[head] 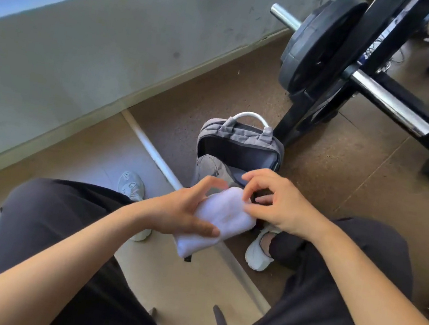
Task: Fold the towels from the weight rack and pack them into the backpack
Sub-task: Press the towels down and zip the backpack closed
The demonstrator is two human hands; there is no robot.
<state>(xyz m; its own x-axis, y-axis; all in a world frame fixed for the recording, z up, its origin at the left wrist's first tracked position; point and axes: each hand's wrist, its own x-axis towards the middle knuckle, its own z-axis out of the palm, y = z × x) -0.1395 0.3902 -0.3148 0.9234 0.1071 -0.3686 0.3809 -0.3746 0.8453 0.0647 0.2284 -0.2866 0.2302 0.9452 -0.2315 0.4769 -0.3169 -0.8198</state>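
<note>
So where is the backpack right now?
In the head view the backpack stands open on the floor at centre, just beyond the towel in the left hand, the weight rack at its right.

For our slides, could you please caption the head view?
Left hand grips a folded towel, right hand at its end, near the open backpack beside the weight rack.

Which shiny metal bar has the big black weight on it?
The upper chrome bar, nearer the wall: black weight plates sit on it. The lower chrome bar sticks out bare.
</note>
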